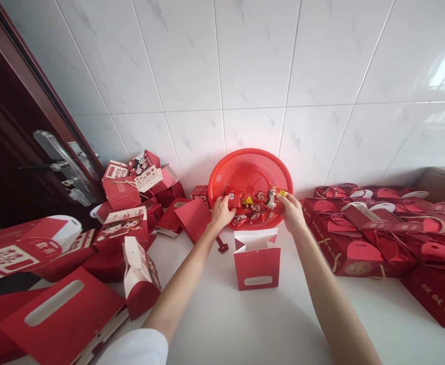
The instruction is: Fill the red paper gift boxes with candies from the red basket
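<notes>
A red plastic basket [251, 156] leans against the wall with wrapped sweets [258, 217] in its lower part. At the basket's left side, my left hand [222, 213] is closed on a red candy packet [235, 199] with a small white label. My right hand [293, 213], at the right side, pinches a small yellow-wrapped candy [282, 193] between thumb and fingers. A black-and-white wrapped piece [271, 198] lies close to those fingertips. Between my forearms an open red gift box [257, 266] stands upright on the table, its top flaps raised.
Many red gift boxes [123, 228] are heaped on the left, some open or tilted. Rows of closed red boxes [363, 253] with rope handles fill the right side. The white table [222, 319] meets a tiled wall [253, 61]; a dark door [25, 101] is at left.
</notes>
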